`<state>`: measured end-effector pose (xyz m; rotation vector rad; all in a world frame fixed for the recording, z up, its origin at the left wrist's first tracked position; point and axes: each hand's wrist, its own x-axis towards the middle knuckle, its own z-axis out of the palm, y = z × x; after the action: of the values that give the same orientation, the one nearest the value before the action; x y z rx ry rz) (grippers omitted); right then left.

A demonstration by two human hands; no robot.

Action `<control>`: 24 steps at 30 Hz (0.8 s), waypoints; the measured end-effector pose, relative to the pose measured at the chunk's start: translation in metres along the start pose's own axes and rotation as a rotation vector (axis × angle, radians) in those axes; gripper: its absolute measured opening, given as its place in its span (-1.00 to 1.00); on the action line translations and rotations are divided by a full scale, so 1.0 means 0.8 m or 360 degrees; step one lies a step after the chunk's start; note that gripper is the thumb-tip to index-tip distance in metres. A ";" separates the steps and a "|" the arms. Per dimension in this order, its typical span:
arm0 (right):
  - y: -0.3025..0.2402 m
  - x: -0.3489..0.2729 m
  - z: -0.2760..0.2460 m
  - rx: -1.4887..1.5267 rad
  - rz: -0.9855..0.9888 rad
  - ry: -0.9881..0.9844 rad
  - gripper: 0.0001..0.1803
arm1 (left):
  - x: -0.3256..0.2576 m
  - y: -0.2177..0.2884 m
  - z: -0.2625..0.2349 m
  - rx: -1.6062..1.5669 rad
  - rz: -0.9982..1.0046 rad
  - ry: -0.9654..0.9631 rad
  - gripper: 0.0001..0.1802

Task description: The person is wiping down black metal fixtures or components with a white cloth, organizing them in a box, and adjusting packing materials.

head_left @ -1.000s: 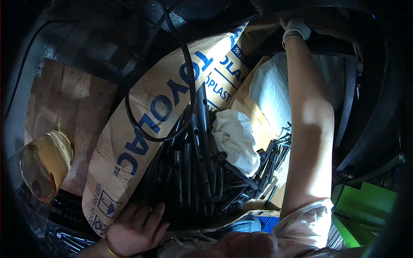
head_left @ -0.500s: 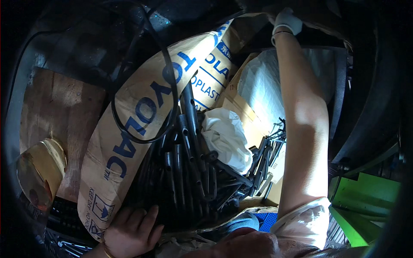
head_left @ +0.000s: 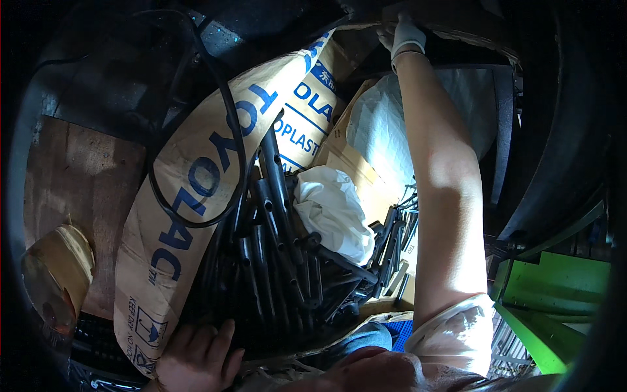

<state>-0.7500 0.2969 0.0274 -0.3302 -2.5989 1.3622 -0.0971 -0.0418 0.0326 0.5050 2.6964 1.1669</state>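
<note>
At the far left a roll of brown tape [head_left: 55, 274] lies beside a worn wooden board [head_left: 78, 189]. Next to it a large tan paper sack with blue lettering [head_left: 189, 215] slants from lower left up toward the top centre, with a loop of black cable [head_left: 222, 130] draped over it. The left hand [head_left: 196, 356] lies at the lower edge of the sack, bare, fingers spread and flat on the paper, gripping nothing. Just right of the sack, a heap of long black plastic tubes [head_left: 274, 261] fills the open bag, their ends pointing up and outward. A crumpled white cloth [head_left: 333, 209] rests on the tubes, touching them, with brown cardboard [head_left: 353, 163] and a pale plastic sheet [head_left: 385, 124] behind it. The right arm stretches up along the right side; the right hand [head_left: 405, 36], in a light glove, reaches the top edge of the view at a dark rim, and I cannot tell whether it grips anything. At the far right sits a green metal part [head_left: 555, 287].
</note>
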 end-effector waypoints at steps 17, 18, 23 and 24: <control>-0.022 -0.038 0.028 -0.0434 -0.0467 -0.0161 -0.53 | -0.001 -0.006 0.001 0.0050 -0.0033 -0.0071 -0.48; -0.035 -0.027 0.011 0.0097 -0.0082 -0.0156 -0.54 | 0.002 -0.008 0.002 0.0098 -0.0008 -0.0077 -0.46; -0.070 -0.089 0.030 0.0191 0.0293 -0.0095 -0.60 | -0.001 -0.003 0.004 0.0099 -0.0154 -0.0146 -0.47; -0.065 -0.095 0.037 0.0195 0.0301 -0.0102 -0.60 | -0.001 -0.004 0.002 0.0133 -0.0138 -0.0161 -0.47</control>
<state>-0.6908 0.2238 0.0491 -0.5330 -2.5745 1.6109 -0.0967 -0.0428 0.0289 0.4416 2.6601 0.9827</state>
